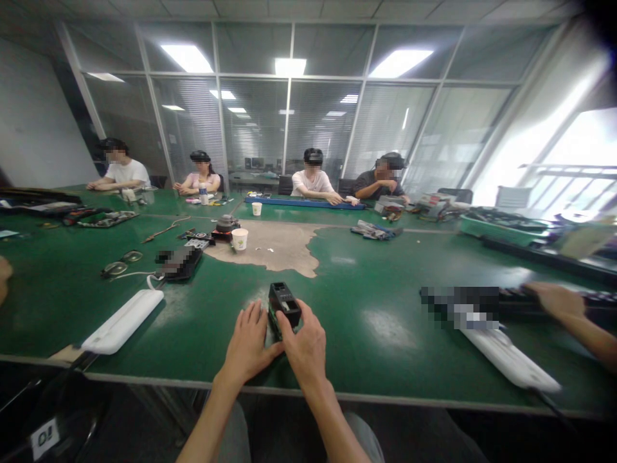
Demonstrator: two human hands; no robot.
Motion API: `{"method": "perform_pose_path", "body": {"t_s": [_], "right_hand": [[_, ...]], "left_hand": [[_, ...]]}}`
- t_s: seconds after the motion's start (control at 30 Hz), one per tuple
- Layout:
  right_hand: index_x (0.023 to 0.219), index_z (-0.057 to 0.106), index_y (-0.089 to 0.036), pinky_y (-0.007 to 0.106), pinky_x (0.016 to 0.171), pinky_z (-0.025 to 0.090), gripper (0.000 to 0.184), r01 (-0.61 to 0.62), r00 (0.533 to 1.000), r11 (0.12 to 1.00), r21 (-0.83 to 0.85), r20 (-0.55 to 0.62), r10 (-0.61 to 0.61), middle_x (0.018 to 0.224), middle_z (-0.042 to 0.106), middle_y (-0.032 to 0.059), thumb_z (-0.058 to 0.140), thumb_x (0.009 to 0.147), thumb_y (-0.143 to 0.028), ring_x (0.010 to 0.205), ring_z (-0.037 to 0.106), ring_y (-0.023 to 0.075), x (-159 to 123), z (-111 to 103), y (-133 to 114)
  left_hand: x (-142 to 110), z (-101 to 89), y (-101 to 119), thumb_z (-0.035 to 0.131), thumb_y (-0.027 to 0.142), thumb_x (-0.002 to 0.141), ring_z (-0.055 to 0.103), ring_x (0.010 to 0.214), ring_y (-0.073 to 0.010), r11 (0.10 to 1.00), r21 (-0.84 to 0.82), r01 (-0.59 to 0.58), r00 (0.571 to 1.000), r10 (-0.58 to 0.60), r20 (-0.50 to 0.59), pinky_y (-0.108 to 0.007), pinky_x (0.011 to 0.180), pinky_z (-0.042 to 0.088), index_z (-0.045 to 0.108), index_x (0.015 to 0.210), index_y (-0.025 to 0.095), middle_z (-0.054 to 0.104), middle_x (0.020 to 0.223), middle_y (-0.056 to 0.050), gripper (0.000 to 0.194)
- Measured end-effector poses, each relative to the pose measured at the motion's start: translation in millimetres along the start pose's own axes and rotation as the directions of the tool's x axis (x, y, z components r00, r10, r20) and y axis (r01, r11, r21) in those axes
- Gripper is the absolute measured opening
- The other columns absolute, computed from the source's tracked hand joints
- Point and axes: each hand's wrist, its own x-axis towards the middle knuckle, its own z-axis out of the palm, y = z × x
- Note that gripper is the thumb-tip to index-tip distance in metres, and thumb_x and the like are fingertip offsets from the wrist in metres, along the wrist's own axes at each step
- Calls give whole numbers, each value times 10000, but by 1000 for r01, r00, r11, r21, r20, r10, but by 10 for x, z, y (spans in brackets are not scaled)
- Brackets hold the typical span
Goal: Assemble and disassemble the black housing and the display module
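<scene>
A black box-shaped electronic device (283, 301) with openings and a small pale label on top stands on the green table in front of me. My right hand (307, 344) grips its right and near side, the thumb lying across the near end. To the left of the device, my left hand (248, 344) rests with its fingers stretched out and its fingertips at the device's side. The left thumb reaches toward the right hand. The lower part of the device is partly hidden by my fingers.
White power strips (124, 321) lie to the left and right (511, 357). Beyond them are glasses (120, 264), a paper cup (240, 240) and gloves (373, 230). Another person's hand (554, 301) touches a dark long part at right. Several people sit across the table (361, 270).
</scene>
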Motion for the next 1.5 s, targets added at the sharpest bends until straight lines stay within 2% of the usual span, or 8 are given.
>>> {"method": "perform_pose_path", "body": {"t_s": [0.2, 0.47, 0.67, 0.9, 1.03, 1.2, 1.3, 1.5], "right_hand": [[1244, 562, -137, 367, 922, 444, 495, 2, 999, 996, -90, 48, 2, 1130, 665, 125, 559, 847, -432, 1042, 617, 261, -88, 105, 22], [1285, 528, -134, 380, 933, 443, 519, 15, 998, 986, -164, 67, -4, 1172, 645, 141, 548, 849, -415, 1080, 603, 263, -200, 139, 132], [1329, 481, -67, 423, 986, 424, 646, 77, 996, 983, -165, 57, -68, 1260, 590, 198, 572, 826, -462, 1168, 552, 295, -254, 181, 232], [1350, 465, -84, 411, 969, 430, 656, 93, 995, 986, -141, 37, -88, 1253, 602, 186, 550, 846, -496, 1150, 566, 283, -242, 176, 228], [1275, 539, -128, 390, 896, 451, 527, 55, 995, 979, -198, 90, -38, 1127, 667, 148, 540, 856, -446, 1029, 626, 280, -220, 145, 180], [1168, 592, -169, 374, 810, 455, 417, 38, 995, 962, -272, 102, -10, 961, 697, 116, 542, 852, -435, 917, 650, 283, -194, 113, 136], [1129, 601, -190, 366, 796, 457, 374, 35, 994, 968, -248, 112, -8, 936, 698, 100, 544, 852, -434, 897, 652, 277, -177, 97, 100], [1165, 600, -174, 358, 854, 458, 414, 2, 997, 994, -110, 81, 7, 1042, 689, 100, 545, 850, -437, 971, 642, 265, -69, -13, -60]], "left_hand": [[-4, -21, 5, 521, 484, 806, 175, 1453, -305, 1000, -25, 20, 1000, -19, 12, -485, 1181, 152, 334, 1446, 86, 213, 1570, -166, 777], [-15, -57, 34, 453, 384, 819, 154, 1460, -282, 999, -28, 34, 999, -33, 29, -458, 1188, 132, 288, 1470, 76, 198, 1577, -149, 739], [-18, -29, 27, 441, 309, 799, 154, 1461, -273, 1000, -6, 27, 1000, -27, 12, -454, 1187, 138, 278, 1472, 60, 189, 1578, -150, 735], [-7, -38, 29, 468, 328, 791, 169, 1457, -286, 1000, -10, 25, 1000, -25, 17, -468, 1183, 148, 324, 1456, 81, 201, 1576, -145, 724], [-8, -63, 39, 469, 391, 817, 175, 1454, -298, 1000, -7, 14, 999, -14, 29, -485, 1182, 146, 371, 1435, 107, 217, 1574, -139, 687], [-5, -76, 45, 449, 416, 842, 181, 1453, -291, 1000, -6, 21, 999, -21, 29, -478, 1179, 159, 368, 1435, 107, 229, 1571, -141, 673], [-7, -77, 41, 466, 438, 837, 182, 1453, -296, 1000, -11, 21, 999, -21, 37, -486, 1176, 162, 366, 1437, 121, 224, 1573, -137, 685], [-14, -46, 14, 500, 563, 830, 187, 1450, -310, 1000, -2, 8, 1000, -8, 23, -489, 1176, 163, 378, 1427, 121, 235, 1567, -148, 753]]}}
